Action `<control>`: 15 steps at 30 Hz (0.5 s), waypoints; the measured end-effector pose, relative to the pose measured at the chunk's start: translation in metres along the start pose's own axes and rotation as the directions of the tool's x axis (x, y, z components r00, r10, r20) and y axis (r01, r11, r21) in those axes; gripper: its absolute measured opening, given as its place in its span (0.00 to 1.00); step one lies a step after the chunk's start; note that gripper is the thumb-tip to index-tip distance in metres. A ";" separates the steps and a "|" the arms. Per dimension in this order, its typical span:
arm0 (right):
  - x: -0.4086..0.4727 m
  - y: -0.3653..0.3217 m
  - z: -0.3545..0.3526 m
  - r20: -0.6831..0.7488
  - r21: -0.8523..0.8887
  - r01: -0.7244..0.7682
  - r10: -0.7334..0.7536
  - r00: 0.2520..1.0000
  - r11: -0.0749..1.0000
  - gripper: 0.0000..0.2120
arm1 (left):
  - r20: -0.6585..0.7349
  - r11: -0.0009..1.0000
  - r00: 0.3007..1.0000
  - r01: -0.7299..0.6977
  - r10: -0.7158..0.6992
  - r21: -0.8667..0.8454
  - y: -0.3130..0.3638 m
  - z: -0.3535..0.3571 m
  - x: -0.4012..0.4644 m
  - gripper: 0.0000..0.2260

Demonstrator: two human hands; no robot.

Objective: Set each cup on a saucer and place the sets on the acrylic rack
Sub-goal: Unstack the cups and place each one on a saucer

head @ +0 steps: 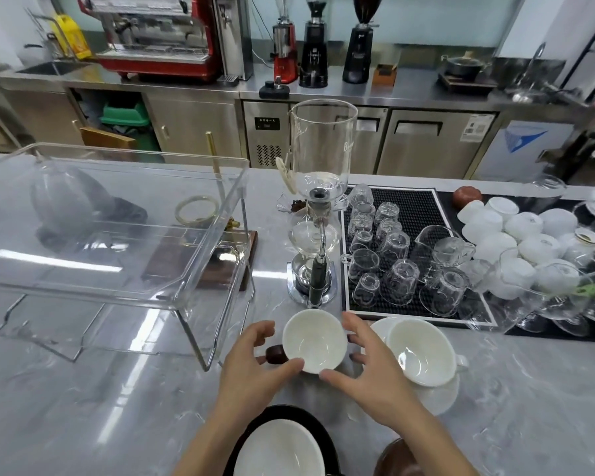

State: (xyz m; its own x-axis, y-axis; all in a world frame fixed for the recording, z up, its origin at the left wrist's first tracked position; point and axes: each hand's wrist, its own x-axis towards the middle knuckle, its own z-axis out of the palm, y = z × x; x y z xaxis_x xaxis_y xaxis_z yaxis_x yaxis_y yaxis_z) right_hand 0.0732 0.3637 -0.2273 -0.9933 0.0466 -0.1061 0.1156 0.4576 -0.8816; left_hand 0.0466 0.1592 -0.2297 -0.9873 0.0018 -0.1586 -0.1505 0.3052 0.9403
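both hands bracket the white cup (314, 340) near the front edge of the grey marble counter (117, 389), about mid-width. left hand (251, 360) on the cup's left side, thumb tip against the near rim, fingers curled just beside the far-left rim. right hand (364, 359) on the right side, thumb tip at the near rim, fingers spread along the right wall. neither hand is closed; cannot tell if the cup is lifted or resting. second white cup (421, 352) sits on a white saucer (440, 396) just right of the right hand. another white saucer (279, 448) lies on a black plate (289, 412) at the front edge, between the forearms. acrylic rack (117, 228) stands toward the left side, well apart from the cups. black mat of upturned glasses (416, 207) behind the right hand.
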 end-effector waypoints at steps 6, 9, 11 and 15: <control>0.008 0.002 0.004 0.055 -0.028 0.008 -0.007 0.998 1.000 0.45 | 0.080 0.999 0.996 0.042 -0.039 -0.030 -0.001 0.002 0.008 0.35; 0.009 0.001 0.003 0.087 -0.080 0.058 -0.051 0.995 0.995 0.43 | 0.118 0.999 0.993 0.034 -0.031 -0.029 -0.002 0.002 0.011 0.30; 0.011 0.003 0.002 0.112 -0.093 0.064 -0.053 0.992 0.994 0.44 | 0.148 0.999 0.989 0.025 -0.020 -0.033 -0.005 0.002 0.013 0.29; 0.016 0.007 0.008 0.147 -0.077 0.044 -0.032 0.989 0.996 0.46 | 0.208 1.000 0.978 0.007 -0.001 -0.028 -0.009 0.003 0.019 0.33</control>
State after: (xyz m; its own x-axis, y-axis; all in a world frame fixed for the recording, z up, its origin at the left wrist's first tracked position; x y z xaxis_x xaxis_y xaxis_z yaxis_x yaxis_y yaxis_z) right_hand 0.0585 0.3607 -0.2385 -0.9846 -0.0989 -0.1442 0.0713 0.5258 -0.8476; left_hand 0.0297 0.1593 -0.2420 -0.9552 0.1993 -0.2186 -0.1588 0.2783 0.9473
